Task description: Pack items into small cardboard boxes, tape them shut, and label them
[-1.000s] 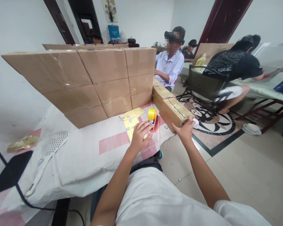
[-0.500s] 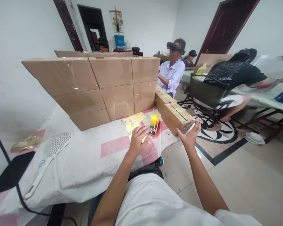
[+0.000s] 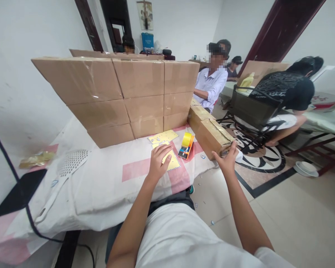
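My left hand (image 3: pixel 158 160) rests on the yellow cheese-patterned sheets (image 3: pixel 173 163) on the cloth, its fingers stretched out. Just right of it a yellow roll of tape in orange and black packaging (image 3: pixel 186 146) lies on the cloth. My right hand (image 3: pixel 226 162) spans the near end of a long cardboard box (image 3: pixel 210 139), with the thumb at its left side and the fingers at its right. Something white (image 3: pixel 239 155) shows beyond those fingers; its kind is unclear. A wall of stacked cardboard boxes (image 3: pixel 143 100) stands in front of me.
A white perforated swatter-like object (image 3: pixel 74 163) lies left on the covered table (image 3: pixel 100 201). A black cable (image 3: pixel 30 223) crosses a dark flat object (image 3: pixel 19 193). A person in a light shirt (image 3: pixel 209 87) sits beyond the boxes. Another person (image 3: pixel 284 89) leans over a table at right.
My left hand has moved from beside the tape down onto the yellow sheets. My right hand stays at the box end, its fingers now closer against it. The view has shifted slightly.
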Action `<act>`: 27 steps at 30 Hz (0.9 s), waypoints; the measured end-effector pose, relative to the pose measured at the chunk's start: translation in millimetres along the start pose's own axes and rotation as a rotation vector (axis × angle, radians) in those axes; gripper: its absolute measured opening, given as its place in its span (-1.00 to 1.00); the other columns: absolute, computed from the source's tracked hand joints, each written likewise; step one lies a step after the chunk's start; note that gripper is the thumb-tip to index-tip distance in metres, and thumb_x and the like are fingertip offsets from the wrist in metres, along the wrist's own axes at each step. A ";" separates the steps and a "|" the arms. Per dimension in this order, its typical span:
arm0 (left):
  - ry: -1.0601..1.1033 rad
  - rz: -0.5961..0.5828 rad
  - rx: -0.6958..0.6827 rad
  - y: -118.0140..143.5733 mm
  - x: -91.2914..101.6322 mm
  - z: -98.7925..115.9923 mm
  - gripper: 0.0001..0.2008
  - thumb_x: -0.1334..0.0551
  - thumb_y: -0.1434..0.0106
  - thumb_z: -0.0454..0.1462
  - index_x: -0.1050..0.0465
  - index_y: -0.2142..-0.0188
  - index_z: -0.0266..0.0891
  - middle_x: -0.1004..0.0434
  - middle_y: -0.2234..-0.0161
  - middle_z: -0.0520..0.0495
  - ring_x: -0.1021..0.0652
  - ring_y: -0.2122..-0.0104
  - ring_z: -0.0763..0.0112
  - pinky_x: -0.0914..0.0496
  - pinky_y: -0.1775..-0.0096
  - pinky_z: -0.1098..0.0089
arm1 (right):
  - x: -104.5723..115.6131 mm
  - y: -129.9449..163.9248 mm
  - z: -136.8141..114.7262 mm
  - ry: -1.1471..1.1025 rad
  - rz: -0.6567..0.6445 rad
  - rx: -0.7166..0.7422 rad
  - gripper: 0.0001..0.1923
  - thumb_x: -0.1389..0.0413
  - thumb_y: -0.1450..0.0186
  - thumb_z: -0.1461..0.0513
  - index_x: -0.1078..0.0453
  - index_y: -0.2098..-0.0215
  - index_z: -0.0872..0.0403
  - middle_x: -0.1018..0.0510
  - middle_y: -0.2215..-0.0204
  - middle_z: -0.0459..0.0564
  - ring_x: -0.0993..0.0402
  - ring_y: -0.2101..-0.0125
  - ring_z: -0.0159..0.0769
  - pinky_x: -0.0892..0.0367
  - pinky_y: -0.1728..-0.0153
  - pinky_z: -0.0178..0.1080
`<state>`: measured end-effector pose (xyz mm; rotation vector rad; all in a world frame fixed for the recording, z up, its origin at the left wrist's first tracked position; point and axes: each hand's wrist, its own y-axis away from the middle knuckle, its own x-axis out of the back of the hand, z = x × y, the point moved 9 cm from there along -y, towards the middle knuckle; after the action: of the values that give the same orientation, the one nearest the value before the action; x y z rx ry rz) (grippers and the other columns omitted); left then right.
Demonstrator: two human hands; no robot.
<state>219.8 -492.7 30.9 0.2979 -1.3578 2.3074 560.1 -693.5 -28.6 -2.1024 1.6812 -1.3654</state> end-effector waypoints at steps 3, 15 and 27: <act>-0.004 0.008 0.018 1.2 2.5 -5.8 -0.67 -0.08 -0.50 -0.16 -0.51 -0.12 -0.09 -0.60 -0.10 -0.11 -0.48 -0.16 0.17 -0.30 -0.19 0.06 | 1.0 -2.7 -2.1 -0.005 0.005 -0.010 0.31 -0.28 -0.08 -0.27 0.24 -0.51 0.12 -0.03 -0.29 0.38 -0.06 -0.32 0.29 -0.11 -0.28 0.26; 0.022 -0.010 0.049 3.3 -0.1 -9.6 -0.67 -0.07 -0.50 -0.15 -0.53 -0.08 -0.08 -0.63 -0.07 -0.10 -0.50 -0.14 0.17 -0.30 -0.18 0.04 | 6.2 -37.8 -2.2 0.167 -0.192 -0.160 0.13 -0.41 0.13 -0.22 -0.17 -0.25 0.07 -0.23 -0.07 0.24 -0.39 0.04 0.09 -0.37 0.01 0.04; 0.002 -0.004 0.043 1.4 7.8 -3.1 -0.66 -0.05 -0.51 -0.12 -0.56 -0.04 -0.09 -0.65 -0.03 -0.10 -0.52 -0.11 0.18 -0.30 -0.17 0.05 | 4.9 -33.1 -6.4 0.232 -0.195 -0.211 0.19 -0.36 0.03 -0.21 -0.03 -0.39 0.07 -0.21 -0.16 0.34 -0.45 0.00 0.20 -0.37 0.02 0.09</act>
<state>212.4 -488.5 31.5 0.3110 -1.3068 2.3354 579.3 -682.5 -2.6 -2.3572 1.8176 -1.6080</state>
